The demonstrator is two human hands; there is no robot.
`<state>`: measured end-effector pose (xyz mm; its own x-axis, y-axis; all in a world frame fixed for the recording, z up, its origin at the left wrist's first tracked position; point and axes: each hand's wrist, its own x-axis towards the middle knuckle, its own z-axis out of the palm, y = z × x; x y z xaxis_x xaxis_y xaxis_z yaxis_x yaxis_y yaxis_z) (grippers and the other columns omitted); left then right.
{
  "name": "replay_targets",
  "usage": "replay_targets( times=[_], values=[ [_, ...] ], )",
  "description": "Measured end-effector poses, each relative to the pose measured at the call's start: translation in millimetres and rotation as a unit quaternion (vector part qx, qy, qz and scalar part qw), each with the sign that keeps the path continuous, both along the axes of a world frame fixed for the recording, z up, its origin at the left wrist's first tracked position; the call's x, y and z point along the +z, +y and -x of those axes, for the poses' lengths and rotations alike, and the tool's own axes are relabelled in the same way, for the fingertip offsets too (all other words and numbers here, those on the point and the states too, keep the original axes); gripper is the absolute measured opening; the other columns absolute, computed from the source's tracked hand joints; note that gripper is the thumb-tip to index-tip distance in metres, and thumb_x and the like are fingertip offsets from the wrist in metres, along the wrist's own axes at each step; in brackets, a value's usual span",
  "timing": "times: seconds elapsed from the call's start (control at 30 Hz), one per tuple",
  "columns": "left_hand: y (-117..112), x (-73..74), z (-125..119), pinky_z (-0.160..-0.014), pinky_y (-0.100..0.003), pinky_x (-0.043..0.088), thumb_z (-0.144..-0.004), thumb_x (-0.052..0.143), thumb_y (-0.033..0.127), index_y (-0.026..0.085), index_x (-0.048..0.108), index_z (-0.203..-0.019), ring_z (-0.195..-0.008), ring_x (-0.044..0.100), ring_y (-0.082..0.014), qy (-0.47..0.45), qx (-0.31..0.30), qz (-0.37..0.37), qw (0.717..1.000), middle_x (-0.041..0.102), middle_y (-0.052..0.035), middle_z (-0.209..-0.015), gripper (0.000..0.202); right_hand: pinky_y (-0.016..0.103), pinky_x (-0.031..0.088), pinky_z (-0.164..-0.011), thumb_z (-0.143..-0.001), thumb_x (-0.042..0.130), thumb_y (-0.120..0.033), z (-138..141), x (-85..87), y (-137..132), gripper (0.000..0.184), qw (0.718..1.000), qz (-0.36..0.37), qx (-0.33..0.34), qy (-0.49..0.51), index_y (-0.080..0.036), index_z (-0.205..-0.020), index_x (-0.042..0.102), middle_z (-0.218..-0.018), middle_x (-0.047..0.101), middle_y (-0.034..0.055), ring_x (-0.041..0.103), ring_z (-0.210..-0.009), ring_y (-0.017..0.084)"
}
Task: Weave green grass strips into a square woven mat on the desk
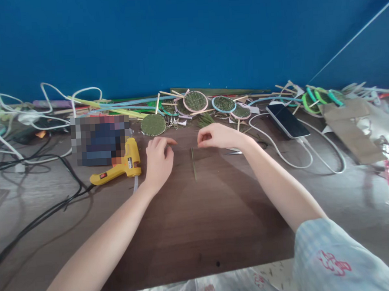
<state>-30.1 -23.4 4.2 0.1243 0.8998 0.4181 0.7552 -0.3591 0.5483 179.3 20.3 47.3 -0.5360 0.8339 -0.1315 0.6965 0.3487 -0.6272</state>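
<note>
Fingers (170,140) of the left hand (159,162) stand parted, gripping nothing visible; those of the right hand (218,134) curl inward, and whether they pinch anything I cannot tell. Between the hands, a thin green strip (193,167) lies on the counter (199,227); so slim a piece probably wants a light fingertip pinch.

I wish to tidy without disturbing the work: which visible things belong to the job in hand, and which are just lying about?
Probably the job:
- thin green strip, between the left hand and right hand
- yellow glue gun, beside the left hand
- round green discs, beyond the hands

Probably just lying about:
- smartphone
- brown paper or card
</note>
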Motion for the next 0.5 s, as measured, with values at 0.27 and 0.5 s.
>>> replay_targets(
  times=[0.27,0.5],
  values=[
    [-3,-0.6,-4,-0.083,-0.034,0.035,-0.083,0.053,0.024,0.023,0.063,-0.086,-0.091,0.053,-0.0188,0.096,-0.192,0.028,0.976,0.065,-0.0019,-0.093,0.010,0.029,0.039,-0.063,-0.067,0.059,-0.021,-27,1.0,13,0.009,0.984,-0.047,-0.160,-0.063,-0.017,-0.073,0.065,-0.071,0.063,0.0037,0.054,-0.064,0.014],
    [-1,-6.4,-3,-0.081,-0.033,0.035,-0.084,0.055,0.024,0.022,0.065,-0.082,-0.087,0.055,-0.0175,0.108,-0.259,-0.007,0.960,0.067,-0.0012,-0.089,0.011,0.031,0.039,-0.065,-0.069,0.058,-0.022,-38,-13.6,20,0.011,0.962,-0.084,-0.250,-0.067,-0.016,-0.077,0.063,-0.073,0.062,0.0051,0.054,-0.067,0.016]
  ],
)
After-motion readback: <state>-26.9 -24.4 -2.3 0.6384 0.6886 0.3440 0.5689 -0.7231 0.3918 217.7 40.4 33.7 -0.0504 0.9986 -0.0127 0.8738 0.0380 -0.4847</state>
